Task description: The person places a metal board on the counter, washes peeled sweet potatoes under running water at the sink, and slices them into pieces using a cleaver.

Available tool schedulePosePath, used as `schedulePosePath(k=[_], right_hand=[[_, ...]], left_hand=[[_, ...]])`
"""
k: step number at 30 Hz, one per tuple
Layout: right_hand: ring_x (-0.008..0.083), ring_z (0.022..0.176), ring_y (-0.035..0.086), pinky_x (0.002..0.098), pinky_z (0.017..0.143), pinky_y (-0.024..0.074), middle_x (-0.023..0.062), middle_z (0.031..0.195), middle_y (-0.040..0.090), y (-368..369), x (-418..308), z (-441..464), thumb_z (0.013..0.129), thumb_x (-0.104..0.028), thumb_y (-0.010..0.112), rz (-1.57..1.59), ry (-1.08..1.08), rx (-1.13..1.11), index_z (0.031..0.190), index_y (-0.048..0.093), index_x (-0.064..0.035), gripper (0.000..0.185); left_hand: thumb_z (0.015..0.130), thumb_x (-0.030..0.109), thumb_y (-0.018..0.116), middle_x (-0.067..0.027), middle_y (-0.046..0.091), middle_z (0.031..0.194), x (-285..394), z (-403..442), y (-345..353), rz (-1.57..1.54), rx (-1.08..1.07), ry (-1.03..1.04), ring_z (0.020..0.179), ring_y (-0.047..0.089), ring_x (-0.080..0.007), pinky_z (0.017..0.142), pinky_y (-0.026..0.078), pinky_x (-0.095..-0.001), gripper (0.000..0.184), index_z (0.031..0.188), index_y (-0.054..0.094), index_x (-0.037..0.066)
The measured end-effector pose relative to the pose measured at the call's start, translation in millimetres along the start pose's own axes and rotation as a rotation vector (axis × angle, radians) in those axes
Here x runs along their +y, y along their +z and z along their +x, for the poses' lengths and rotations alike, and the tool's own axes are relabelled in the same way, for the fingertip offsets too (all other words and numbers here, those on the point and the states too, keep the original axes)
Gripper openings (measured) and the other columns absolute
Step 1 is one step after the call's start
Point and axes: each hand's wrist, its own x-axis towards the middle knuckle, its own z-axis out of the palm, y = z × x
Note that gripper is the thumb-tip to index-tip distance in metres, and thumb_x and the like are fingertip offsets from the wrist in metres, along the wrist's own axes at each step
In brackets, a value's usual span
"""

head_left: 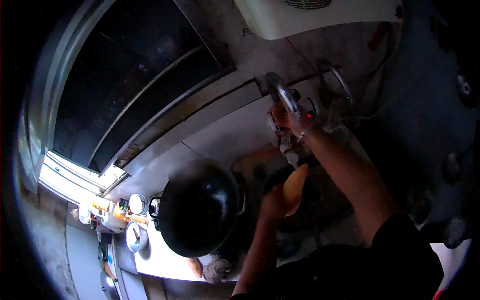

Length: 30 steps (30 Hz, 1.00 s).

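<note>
My left hand [274, 202] is closed on a tan, curved, scoop-like piece [296, 186], held upright over the dark sink area. Higher up, my right hand [292, 120] is wrapped at the tap [286, 95], just under its shiny metal pipe. A small red light shows beside those fingers. Between the two hands hangs a pale spout-like part [289, 152], its lower end close to the tan piece. Deep shadow hides what lies under my left hand. To the left stands a large black wok [200, 215].
A crumpled grey cloth [216, 270] and another tan piece [195, 267] lie at the counter's front edge. Past the wok are a metal bowl [136, 236], a white container [138, 204] and several small items. A dark window [135, 75] and a white appliance [310, 20] are above.
</note>
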Motion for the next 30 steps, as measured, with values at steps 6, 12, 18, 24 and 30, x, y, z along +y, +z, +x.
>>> schedulePosePath(k=[6, 12, 18, 24, 30], right_hand=[[0.0158, 0.082, 0.059, 0.0304, 0.071, 0.048, 0.0042, 0.095, 0.061, -55.5, 4.3, -63.7, 0.087, -0.043, 0.051, 0.06, 0.276, 0.007, 0.106, 0.057, -0.0085, 0.04], [0.0167, 0.094, 0.056, 0.0321, 0.078, 0.0474, 0.0045, 0.107, 0.058, -92.5, 103.0, -132.4, 0.088, -0.042, 0.051, 0.158, 0.339, 0.186, 0.117, 0.052, -0.0081, 0.044], [0.0198, 0.099, 0.054, 0.0337, 0.083, 0.0476, 0.0063, 0.112, 0.055, -81.9, 143.0, -152.8, 0.092, -0.04, 0.046, 0.569, 0.403, 0.184, 0.124, 0.048, -0.0056, 0.048], [0.0208, 0.105, 0.051, 0.0348, 0.087, 0.0449, 0.0072, 0.117, 0.052, -76.8, 120.8, -153.4, 0.094, -0.039, 0.041, 0.706, 0.409, 0.068, 0.127, 0.044, -0.0059, 0.047], [0.0211, 0.109, 0.049, 0.0354, 0.091, 0.0419, 0.0081, 0.121, 0.05, -74.0, 128.0, -157.0, 0.094, -0.038, 0.039, 0.662, 0.394, 0.066, 0.129, 0.041, -0.0063, 0.047]], left_hand=[[0.069, 0.046, 0.069, -0.0201, 0.06, 0.104, 8.0, 6.4, 10.7, -0.058, 0.037, 0.028, 0.096, 0.058, -0.0359, 0.081, 0.047, -0.0403, 0.066, 0.113, 0.051, 0.001], [0.073, 0.042, 0.066, -0.0209, 0.058, 0.106, 4.0, 35.4, 43.6, -0.323, 0.163, 0.25, 0.094, 0.059, -0.0361, 0.076, 0.047, -0.0411, 0.065, 0.122, 0.045, 0.004], [0.087, 0.03, 0.052, -0.0205, 0.053, 0.117, 49.6, 41.2, 34.4, -0.071, 0.077, 0.042, 0.1, 0.055, -0.037, 0.086, 0.044, -0.0416, 0.06, 0.134, 0.03, 0.0], [0.083, 0.032, 0.051, -0.0259, 0.043, 0.127, 49.6, 48.3, 69.4, -0.53, 0.321, 0.157, 0.112, 0.047, -0.0414, 0.093, 0.041, -0.0451, 0.056, 0.128, 0.039, 0.0], [0.085, 0.03, 0.05, -0.0247, 0.036, 0.134, 31.4, 46.3, 76.5, 0.078, 0.429, 0.553, 0.122, 0.035, -0.0425, 0.104, 0.028, -0.0453, 0.053, 0.125, 0.041, -0.003]])
